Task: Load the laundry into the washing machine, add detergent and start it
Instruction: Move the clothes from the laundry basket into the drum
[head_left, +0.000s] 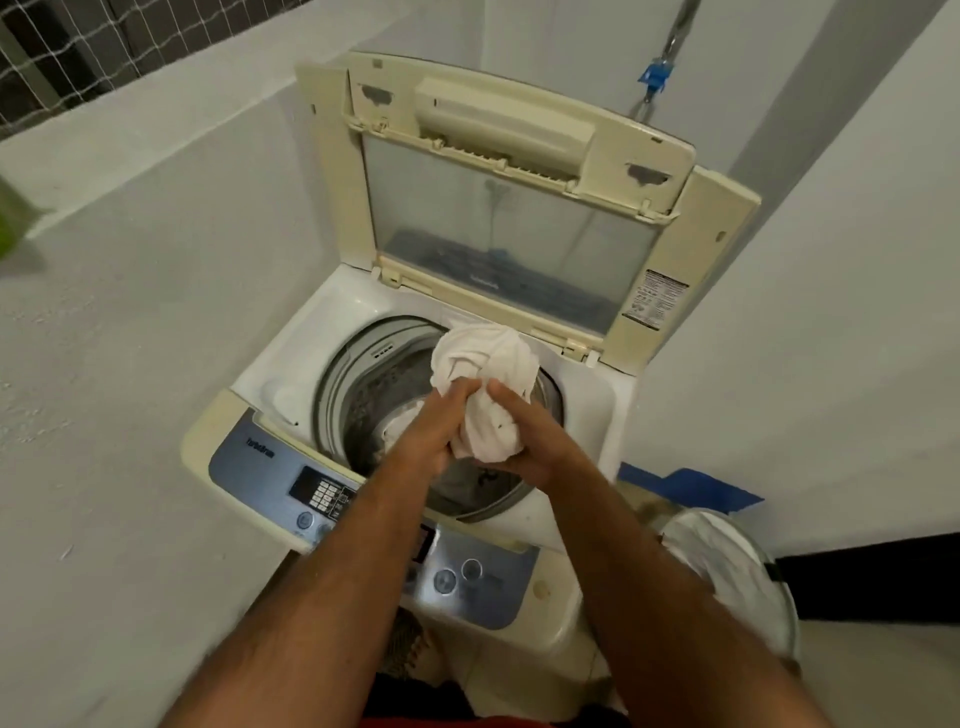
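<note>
A bunched white garment is held over the open drum of a top-loading washing machine, toward the drum's back-right rim. Both hands grip it: the left hand has its fingers curled round the cloth from the left, and the right hand cups and clutches the lower wad from the right. Something pale already seems to lie in the bottom of the drum, though it is too dim to say what.

The loading step looks to be in hand, with detergent and start not yet done. The next move likely calls for lowering the bundle clear of the rim and letting go with both hands so that it drops inside, not draped over the edge.

The lid stands raised at the back of the machine, its clear window facing forward. Along the machine's front edge runs the blue control panel with its button pad and round knobs, partly hidden by the forearms. Just beside the machine's front-right corner sits a mesh laundry basket with pale contents, and a blue sheet lies on the floor behind it. Grey-white walls close in on both sides; a hose with a blue tap fitting runs down the back wall, and netting covers an opening at upper left
</note>
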